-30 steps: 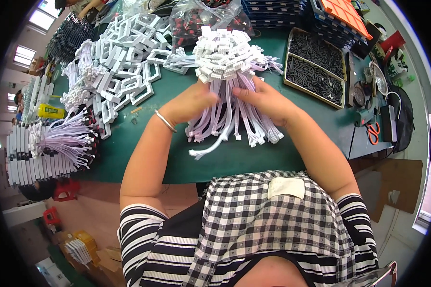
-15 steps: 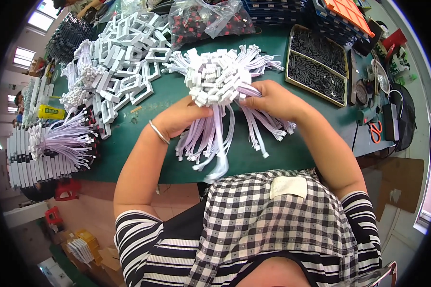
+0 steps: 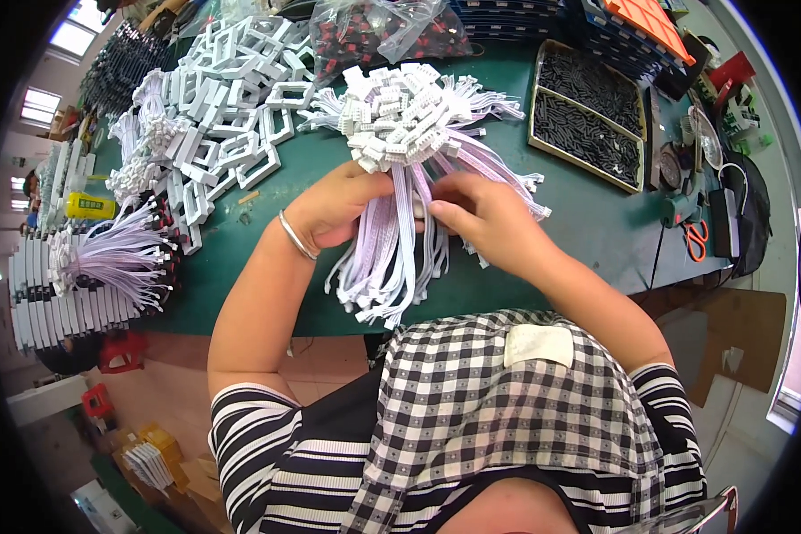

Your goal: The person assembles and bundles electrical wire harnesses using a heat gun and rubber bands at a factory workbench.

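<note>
A thick bundle of white and pale purple flat cables (image 3: 378,236) hangs toward me, and its white plug connectors (image 3: 400,116) are bunched at the top. My left hand (image 3: 351,200) is closed around the bundle's left side, just below the connectors. On the right, my right hand (image 3: 481,214) has its thumb and fingers bent in among the cables below the connector cluster, closed on some strands; its fingertips are partly hidden. More cables (image 3: 503,173) fan out behind my right hand, and others (image 3: 329,109) stick out behind the connectors.
White rectangular frames (image 3: 240,98) lie heaped at the back left beside other cable bundles (image 3: 151,147). Another cable bundle (image 3: 116,254) rests on stacked pale strips at left. A box of small black parts (image 3: 587,125), a bag of red-black parts (image 3: 383,40) and orange scissors (image 3: 696,240) surround the work area.
The connector cluster has shifted up and slightly left. My right hand has come down and inward, from the connectors' right edge to the cables beneath. The loose strands hang closer together.
</note>
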Action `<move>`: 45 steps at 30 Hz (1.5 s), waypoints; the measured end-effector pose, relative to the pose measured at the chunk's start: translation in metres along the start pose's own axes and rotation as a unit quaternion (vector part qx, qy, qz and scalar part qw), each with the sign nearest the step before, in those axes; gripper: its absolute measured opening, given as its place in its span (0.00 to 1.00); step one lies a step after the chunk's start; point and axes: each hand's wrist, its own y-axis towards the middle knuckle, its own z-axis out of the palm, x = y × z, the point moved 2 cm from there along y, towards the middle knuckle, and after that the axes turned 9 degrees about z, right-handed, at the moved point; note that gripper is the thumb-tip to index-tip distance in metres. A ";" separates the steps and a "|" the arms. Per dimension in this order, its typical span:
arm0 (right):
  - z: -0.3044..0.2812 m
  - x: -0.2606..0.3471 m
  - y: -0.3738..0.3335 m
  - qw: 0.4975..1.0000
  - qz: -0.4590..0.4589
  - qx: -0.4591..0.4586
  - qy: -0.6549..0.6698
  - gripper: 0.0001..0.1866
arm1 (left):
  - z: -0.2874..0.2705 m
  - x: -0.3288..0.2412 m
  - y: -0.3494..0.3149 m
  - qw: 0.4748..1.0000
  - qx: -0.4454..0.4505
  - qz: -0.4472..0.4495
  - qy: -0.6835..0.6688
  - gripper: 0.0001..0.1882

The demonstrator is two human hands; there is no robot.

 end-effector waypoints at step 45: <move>-0.043 0.077 0.009 0.823 -0.315 -0.219 -0.420 0.28 | -0.015 -0.011 -0.013 0.878 -0.040 0.110 0.464 0.20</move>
